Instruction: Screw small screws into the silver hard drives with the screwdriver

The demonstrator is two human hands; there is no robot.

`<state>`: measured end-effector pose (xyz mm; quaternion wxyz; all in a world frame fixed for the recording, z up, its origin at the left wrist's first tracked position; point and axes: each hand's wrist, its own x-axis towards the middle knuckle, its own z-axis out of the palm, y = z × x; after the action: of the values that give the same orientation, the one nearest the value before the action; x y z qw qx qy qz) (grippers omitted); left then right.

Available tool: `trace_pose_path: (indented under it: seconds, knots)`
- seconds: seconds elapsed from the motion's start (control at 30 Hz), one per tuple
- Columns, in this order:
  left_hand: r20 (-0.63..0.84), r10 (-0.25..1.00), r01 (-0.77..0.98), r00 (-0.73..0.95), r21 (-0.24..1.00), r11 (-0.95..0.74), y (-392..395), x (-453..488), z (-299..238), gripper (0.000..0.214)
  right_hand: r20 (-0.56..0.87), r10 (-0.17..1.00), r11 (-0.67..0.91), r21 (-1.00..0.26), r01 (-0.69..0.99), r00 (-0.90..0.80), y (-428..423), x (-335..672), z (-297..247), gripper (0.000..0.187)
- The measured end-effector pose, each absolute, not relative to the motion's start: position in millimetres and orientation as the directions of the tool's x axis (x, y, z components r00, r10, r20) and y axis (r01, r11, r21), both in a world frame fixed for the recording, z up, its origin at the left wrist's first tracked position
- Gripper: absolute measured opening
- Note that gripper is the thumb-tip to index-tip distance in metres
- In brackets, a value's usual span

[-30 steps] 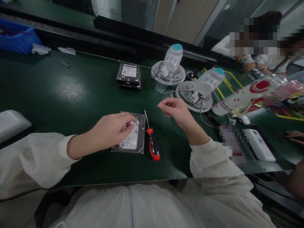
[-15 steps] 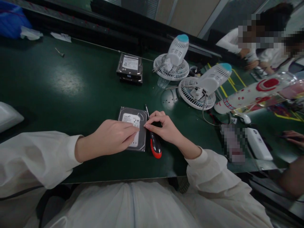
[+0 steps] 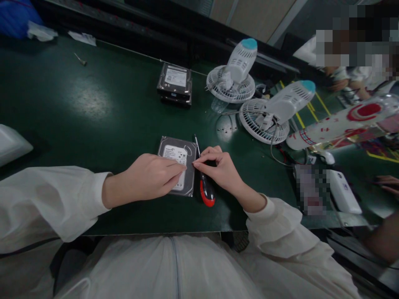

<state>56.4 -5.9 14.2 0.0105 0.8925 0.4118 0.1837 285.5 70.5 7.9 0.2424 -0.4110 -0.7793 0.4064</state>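
Observation:
A hard drive (image 3: 177, 153) with a white label lies flat on the green table (image 3: 93, 108) in front of me. My left hand (image 3: 152, 176) rests on its near part, fingers stretched across the label. My right hand (image 3: 218, 168) is pinched at the drive's right edge, fingertips together; what they hold is too small to see. A screwdriver (image 3: 205, 189) with a red and black handle lies beside the drive, partly under my right hand.
A stack of hard drives (image 3: 175, 83) sits farther back. Two small white fans (image 3: 232, 79) (image 3: 274, 114) lie face down at the right, with cables, a patterned bottle (image 3: 339, 124) and white devices (image 3: 343, 191). Other people work at the far right. A white object (image 3: 11, 143) sits at the left edge.
My right hand came down from the air to the drive's right edge and pinched there. My left hand slid a little toward the near part of the drive.

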Motion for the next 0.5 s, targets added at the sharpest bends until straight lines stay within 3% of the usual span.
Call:
trace_pose_path:
  seconds: [0.5]
  knots:
    - [0.286, 0.753, 0.744, 0.593, 0.163, -0.648, -6.3, 57.3, 17.9, 0.035, 0.041, 0.849, 0.335, -0.813, 0.476, -0.527, 71.3, 281.9, 11.6, 0.01]
